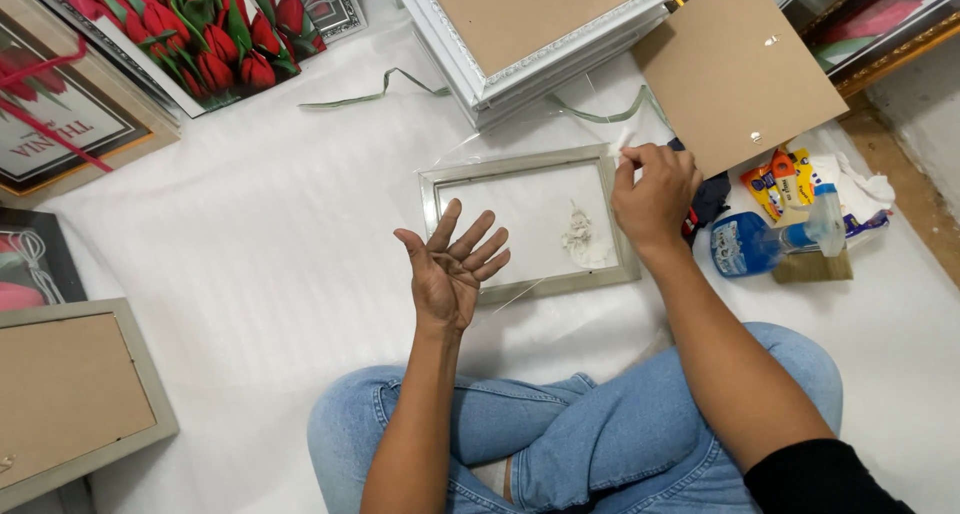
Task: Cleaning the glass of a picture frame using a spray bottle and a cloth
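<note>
A silver picture frame [527, 164] lies flat on the white sheet in front of my crossed legs, with a small crumpled white wad [579, 236] inside it near its right side. My left hand [453, 266] hovers palm up over the frame's lower left corner, fingers spread, holding nothing. At the frame's upper right corner, my right hand [655, 196] has its fingers curled in a pinch; what they grip I cannot make out. A brown backing board [735, 69] lies just beyond that hand.
A stack of white frames [530, 44] stands at the back. A blue spray bottle [765, 242], a dark cloth [708, 198] and orange packets [782, 179] lie to the right. Tulip pictures [195, 34] and other frames [70, 394] line the left side.
</note>
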